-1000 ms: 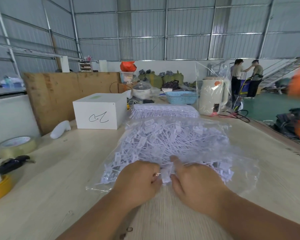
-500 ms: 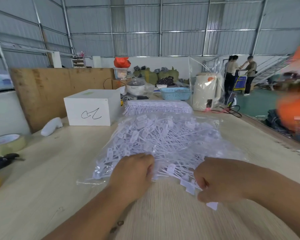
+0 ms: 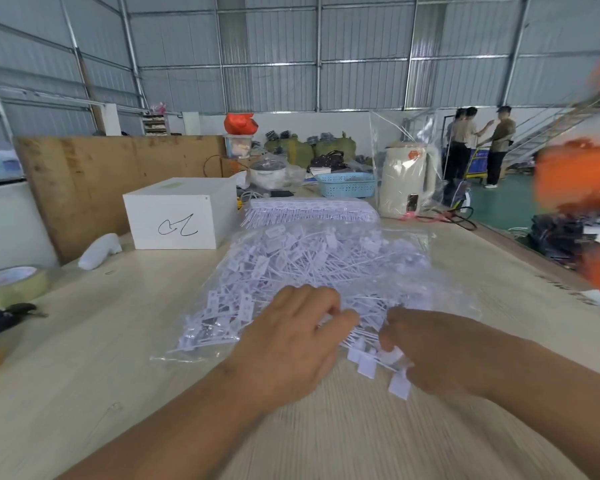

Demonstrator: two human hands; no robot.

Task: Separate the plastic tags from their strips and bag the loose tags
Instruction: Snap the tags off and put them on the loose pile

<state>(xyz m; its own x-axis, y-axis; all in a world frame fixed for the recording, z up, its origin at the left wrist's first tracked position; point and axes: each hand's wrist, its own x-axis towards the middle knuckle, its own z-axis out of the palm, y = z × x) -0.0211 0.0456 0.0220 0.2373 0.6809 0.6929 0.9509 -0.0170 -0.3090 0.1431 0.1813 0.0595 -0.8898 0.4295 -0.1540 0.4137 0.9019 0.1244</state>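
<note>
White plastic tags (image 3: 374, 363) on thin stems are pinched in a small bunch by the right hand (image 3: 440, 355), its fingers curled around them just short of the mouth of a clear plastic bag (image 3: 326, 271); several flat tag heads hang below the knuckles, close to the pale wooden table (image 3: 118, 375). Just beside it, the left hand (image 3: 291, 348) lies with its fingers curled over the near edge of the bag, thumb pointing toward the right hand, gripping the film and the tags beneath; exactly how much it holds cannot be told. The bag, filled with loose tags, spreads away from both hands across the table. Beyond the bag's far end lies a stack of uncut tag strips (image 3: 309, 211), stems fringing toward the hands. Farther off, ahead and to the left of the left hand, stands a white box (image 3: 177, 216) bearing a black pen mark, with a small white object (image 3: 99, 251) beside it. Well to the left of the left hand lie a tape roll (image 3: 11, 285) and a black tool (image 3: 4, 318). Ahead of the right hand, past the strips, stand a blue basket (image 3: 347, 185) and a cream kettle (image 3: 406, 178) wrapped in clear film. Blurred orange shapes (image 3: 579, 181) fill the right edge.
</note>
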